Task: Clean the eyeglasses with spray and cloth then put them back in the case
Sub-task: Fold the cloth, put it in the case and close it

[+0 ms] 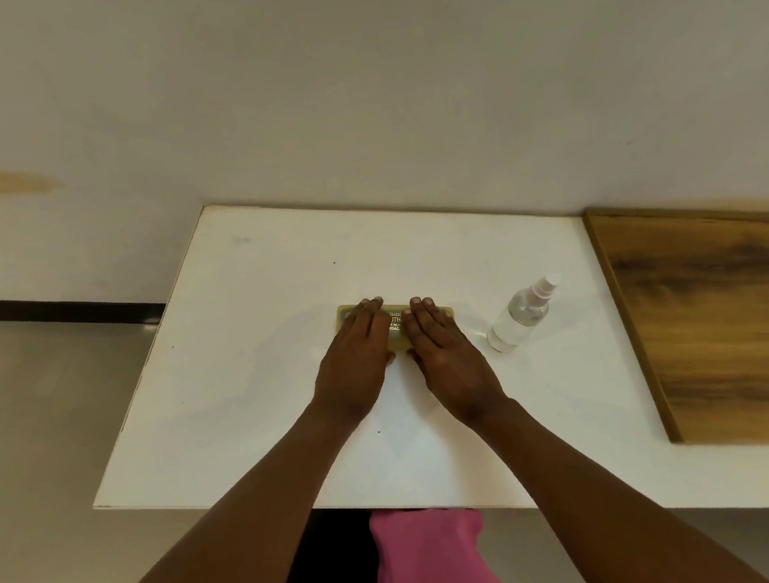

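Note:
An olive-green eyeglass case (395,325) with pale lettering lies shut in the middle of the white table (256,330). My left hand (356,359) rests flat on its left half, and my right hand (448,355) lies flat on its right half, fingers straight and together. Both thumbs sit at the case's near edge. A small clear spray bottle (522,314) with a white nozzle lies tilted on the table to the right of my right hand, apart from it. The eyeglasses and the cloth are not visible.
A wooden board (720,322) lies along the table's right side. A white wall stands behind the table. The table's left edge drops to a grey floor (49,413). Pink clothing (429,561) shows below the near edge.

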